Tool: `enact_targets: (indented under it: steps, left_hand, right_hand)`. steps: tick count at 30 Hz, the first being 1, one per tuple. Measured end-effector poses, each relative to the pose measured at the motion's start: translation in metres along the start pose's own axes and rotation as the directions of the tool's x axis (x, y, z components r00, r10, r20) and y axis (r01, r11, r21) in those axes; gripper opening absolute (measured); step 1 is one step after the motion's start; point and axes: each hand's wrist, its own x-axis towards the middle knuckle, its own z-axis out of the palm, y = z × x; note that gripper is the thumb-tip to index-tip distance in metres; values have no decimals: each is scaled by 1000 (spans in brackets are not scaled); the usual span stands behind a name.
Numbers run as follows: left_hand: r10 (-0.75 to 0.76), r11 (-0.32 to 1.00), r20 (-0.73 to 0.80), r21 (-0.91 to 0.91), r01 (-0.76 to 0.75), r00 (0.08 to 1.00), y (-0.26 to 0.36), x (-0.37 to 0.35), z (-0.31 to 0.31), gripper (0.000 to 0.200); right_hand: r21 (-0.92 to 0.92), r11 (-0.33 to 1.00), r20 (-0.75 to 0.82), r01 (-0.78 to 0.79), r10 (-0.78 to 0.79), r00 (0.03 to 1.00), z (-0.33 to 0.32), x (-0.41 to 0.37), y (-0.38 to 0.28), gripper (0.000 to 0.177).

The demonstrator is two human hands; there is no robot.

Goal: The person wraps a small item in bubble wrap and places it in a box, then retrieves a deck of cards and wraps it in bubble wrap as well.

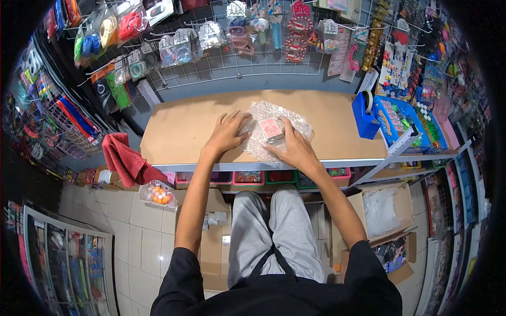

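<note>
I record a small rectangular box (271, 127), its face patterned red and white, lying on crinkled, translucent bubble wrap (274, 110) over a smooth tan tabletop (182, 126). The right hand (298, 149) spans the box between thumb and fingers; I cannot tell how firmly. The left hand (228, 134) is spread, fingers loosely bent, on the wrap's left side. Containers noted: clear bag (145, 195), orange and white balls (162, 196) inside; open carton (356, 210), clear plastic (382, 213) inside.

Glossy plastic bubble wrap (256, 143), smooth matt tabletop (182, 126)
</note>
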Motion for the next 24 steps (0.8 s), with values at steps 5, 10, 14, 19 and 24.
enact_targets:
  steps: [5, 10, 14, 19, 24]
  left_hand:
    - [20, 992, -87, -123, -31, 996, 21, 2, -6, 73]
    - [-27, 978, -51, -207, 16, 998, 39, 10, 9, 96]
    - [-47, 918, -27, -396, 33, 999, 33, 13, 25, 99]
    - [4, 936, -58, -352, -24, 998, 34, 10, 23, 94]
    - [-15, 911, -51, -411, -7, 999, 28, 12, 23, 77]
  right_hand:
    - [30, 979, -243, -204, 205, 948, -18, 9, 22, 70]
    - [77, 952, -204, -295, 305, 930, -16, 17, 73, 64]
    - [57, 932, -134, -357, 362, 923, -19, 18, 63, 63]
    - [107, 925, -127, -365, 376, 918, -18, 20, 58, 58]
    - [150, 937, -197, -315, 341, 919, -7, 19, 71, 53]
